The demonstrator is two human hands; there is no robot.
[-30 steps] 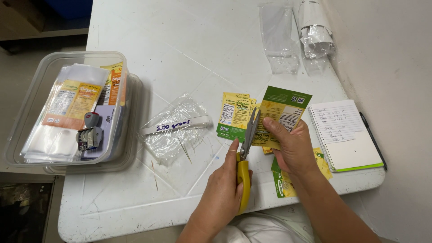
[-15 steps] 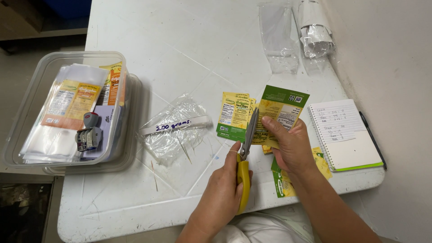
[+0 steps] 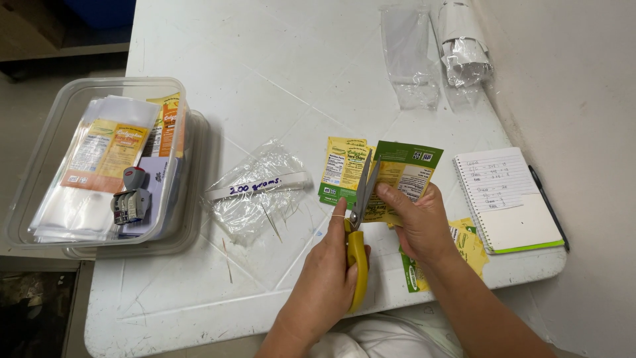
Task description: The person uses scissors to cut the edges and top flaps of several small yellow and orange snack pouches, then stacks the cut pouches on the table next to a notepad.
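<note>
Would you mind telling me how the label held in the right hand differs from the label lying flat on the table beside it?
The held label is gripped by the right hand with the scissors at its edge; the flat label lies untouched on the table. The held label has a green top band; the flat label's top is yellow. Both are yellow-and-green printed labels.

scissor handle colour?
Yellow; the scissors sit in the left hand, clearest in the head view.

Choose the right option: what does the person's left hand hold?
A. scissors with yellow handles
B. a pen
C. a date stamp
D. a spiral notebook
A: the left hand grips the scissors with yellow handles, their blades against the green and yellow label that the right hand holds.
</note>
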